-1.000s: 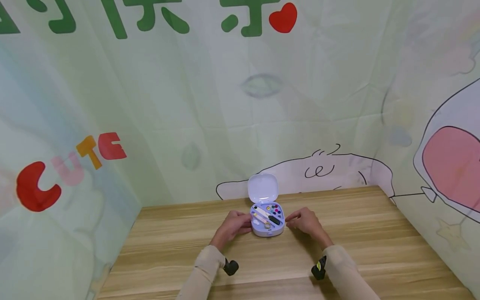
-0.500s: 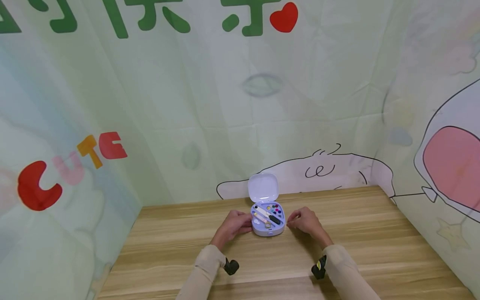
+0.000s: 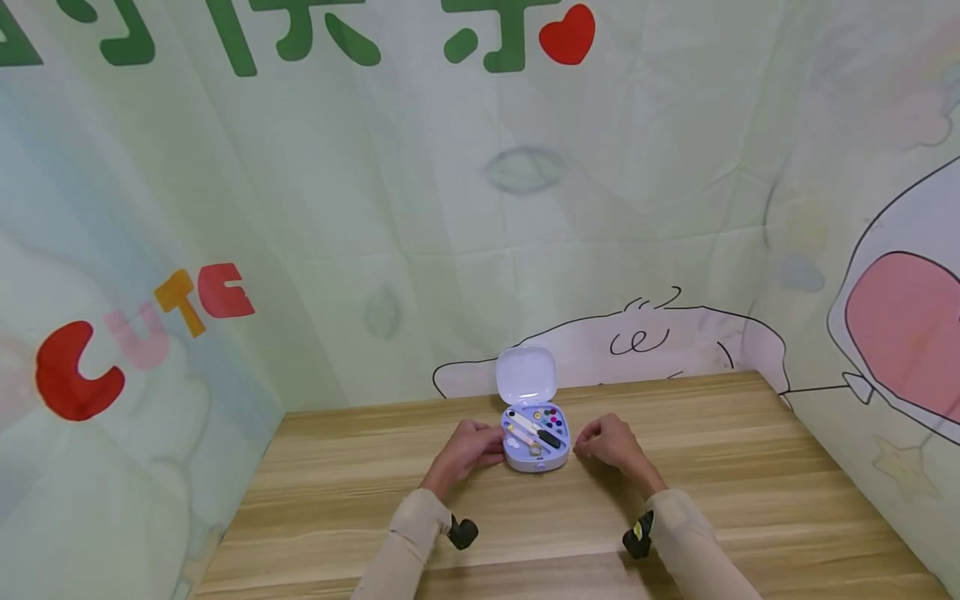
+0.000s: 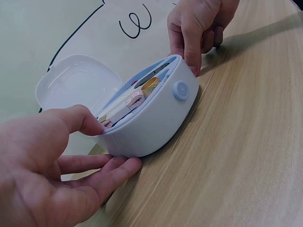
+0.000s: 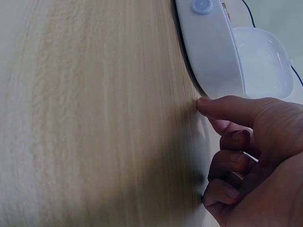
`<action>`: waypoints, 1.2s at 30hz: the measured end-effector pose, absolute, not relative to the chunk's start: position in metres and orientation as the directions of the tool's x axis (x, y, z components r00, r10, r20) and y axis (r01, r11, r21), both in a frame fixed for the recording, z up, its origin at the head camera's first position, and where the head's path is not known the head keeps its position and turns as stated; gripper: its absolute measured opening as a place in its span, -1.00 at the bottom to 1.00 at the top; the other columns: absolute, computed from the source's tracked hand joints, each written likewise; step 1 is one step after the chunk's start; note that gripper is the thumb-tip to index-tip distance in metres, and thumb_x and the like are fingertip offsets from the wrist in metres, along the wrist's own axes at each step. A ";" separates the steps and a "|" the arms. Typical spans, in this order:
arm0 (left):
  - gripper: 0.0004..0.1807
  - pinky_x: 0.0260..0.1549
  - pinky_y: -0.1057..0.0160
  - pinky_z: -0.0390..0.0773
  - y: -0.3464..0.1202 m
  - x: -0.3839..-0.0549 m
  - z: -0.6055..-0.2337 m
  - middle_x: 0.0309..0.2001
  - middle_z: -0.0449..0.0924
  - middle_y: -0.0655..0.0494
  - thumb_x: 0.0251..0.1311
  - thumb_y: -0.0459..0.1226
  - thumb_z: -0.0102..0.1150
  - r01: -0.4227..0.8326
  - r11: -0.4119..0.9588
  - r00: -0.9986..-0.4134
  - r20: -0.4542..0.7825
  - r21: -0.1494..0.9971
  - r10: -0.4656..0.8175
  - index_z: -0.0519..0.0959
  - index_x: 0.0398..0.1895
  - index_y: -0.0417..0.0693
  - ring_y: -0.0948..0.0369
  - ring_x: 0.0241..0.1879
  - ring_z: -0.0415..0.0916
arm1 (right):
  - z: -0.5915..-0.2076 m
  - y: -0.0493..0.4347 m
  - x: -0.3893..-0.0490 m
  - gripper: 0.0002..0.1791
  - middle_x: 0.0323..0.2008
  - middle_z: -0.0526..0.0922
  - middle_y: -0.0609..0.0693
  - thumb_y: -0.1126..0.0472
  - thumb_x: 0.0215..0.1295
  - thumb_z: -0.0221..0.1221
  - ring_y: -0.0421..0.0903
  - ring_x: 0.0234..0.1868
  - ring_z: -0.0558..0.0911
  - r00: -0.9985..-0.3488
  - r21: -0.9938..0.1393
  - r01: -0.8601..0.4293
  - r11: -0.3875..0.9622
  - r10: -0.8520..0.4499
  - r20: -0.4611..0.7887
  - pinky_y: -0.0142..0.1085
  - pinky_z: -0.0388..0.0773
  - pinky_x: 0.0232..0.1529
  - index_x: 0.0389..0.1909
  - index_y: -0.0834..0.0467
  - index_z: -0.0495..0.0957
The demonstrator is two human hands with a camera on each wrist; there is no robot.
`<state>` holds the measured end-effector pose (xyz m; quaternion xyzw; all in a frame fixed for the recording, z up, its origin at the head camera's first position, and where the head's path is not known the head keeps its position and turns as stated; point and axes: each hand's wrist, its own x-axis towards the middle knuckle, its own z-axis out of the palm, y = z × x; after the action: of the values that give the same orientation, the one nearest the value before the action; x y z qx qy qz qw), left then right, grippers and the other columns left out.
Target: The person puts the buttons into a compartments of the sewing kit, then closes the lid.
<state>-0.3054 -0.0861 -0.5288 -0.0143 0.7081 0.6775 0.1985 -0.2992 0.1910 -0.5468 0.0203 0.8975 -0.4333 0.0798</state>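
Observation:
An open sewing kit box (image 3: 536, 463), white and pale purple, stands on the wooden table. Its lid (image 3: 527, 375) is tilted up at the back. Inside lie a white strip-like tool with a dark end (image 3: 550, 438), a gold thimble (image 4: 150, 86), a rolled tape measure (image 4: 135, 99) and small coloured spools (image 3: 552, 417). My left hand (image 3: 469, 450) holds the box's left side, thumb at the rim and fingers low against the wall. Beside the right side is my right hand (image 3: 611, 440), fingers loosely curled, thumb tip near the base; nothing shows in it.
The wooden table (image 3: 540, 537) runs back to a pale green printed cloth (image 3: 420, 250), with more cloth at both sides. The raised lid stands close to the back cloth. A round clasp button (image 4: 181, 90) sits on the box's front.
The right hand has drawn slightly away from the box's right side. Left hand and box have hardly moved.

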 end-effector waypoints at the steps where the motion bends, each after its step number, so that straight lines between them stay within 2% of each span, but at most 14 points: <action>1: -0.74 -0.07 0.10 0.76 -0.086 -0.306 -0.529 -0.22 0.72 -0.15 0.34 -0.42 0.14 -0.289 0.081 -0.921 -0.300 0.954 0.248 0.57 -0.07 -0.54 0.14 -0.27 0.66 | -0.546 0.191 -0.299 -0.91 -0.51 0.60 -0.03 0.31 0.20 0.42 -0.08 -0.44 0.50 -0.986 -0.775 0.105 0.624 -0.034 -0.161 -0.34 0.41 -0.48 -0.46 0.17 0.72; 8: -0.75 -0.11 0.13 0.77 -0.086 -0.306 -0.529 -0.26 0.71 -0.11 0.32 -0.43 0.13 -0.288 0.074 -0.923 -0.298 0.955 0.244 0.57 -0.09 -0.54 0.15 -0.28 0.65 | -0.547 0.192 -0.301 -0.88 -0.54 0.59 -0.05 0.28 0.19 0.43 -0.10 -0.47 0.49 -0.985 -0.770 0.106 0.629 -0.040 -0.169 -0.36 0.38 -0.51 -0.50 0.15 0.71; 19: -0.73 -0.08 0.10 0.76 -0.085 -0.305 -0.528 -0.18 0.72 -0.18 0.32 -0.42 0.15 -0.291 0.084 -0.922 -0.302 0.953 0.243 0.57 -0.06 -0.54 0.13 -0.24 0.67 | -0.548 0.193 -0.300 -0.87 -0.51 0.60 -0.02 0.27 0.18 0.44 -0.06 -0.44 0.50 -0.984 -0.782 0.121 0.611 -0.031 -0.177 -0.33 0.41 -0.47 -0.50 0.15 0.70; 27: -0.74 -0.09 0.13 0.76 -0.086 -0.307 -0.529 -0.21 0.71 -0.13 0.32 -0.40 0.15 -0.300 0.102 -0.919 -0.316 0.948 0.235 0.58 -0.07 -0.51 0.15 -0.26 0.66 | -0.546 0.196 -0.299 -0.90 -0.42 0.64 0.01 0.27 0.20 0.43 -0.04 -0.37 0.52 -0.985 -0.800 0.134 0.584 -0.007 -0.170 -0.30 0.47 -0.41 -0.41 0.19 0.71; 36: -0.72 -0.09 0.10 0.77 -0.086 -0.304 -0.526 -0.19 0.72 -0.17 0.32 -0.41 0.15 -0.280 0.089 -0.924 -0.293 0.956 0.246 0.56 -0.06 -0.55 0.15 -0.27 0.65 | -0.541 0.200 -0.303 -0.88 -0.39 0.61 0.04 0.23 0.26 0.41 -0.02 -0.33 0.51 -0.981 -0.823 0.167 0.542 0.010 -0.193 -0.30 0.45 -0.38 -0.34 0.21 0.71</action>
<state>-0.3041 -0.0858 -0.5262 -0.0117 0.7116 0.6749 0.1948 -0.3034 0.1997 -0.5408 0.0506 0.8743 -0.4756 0.0829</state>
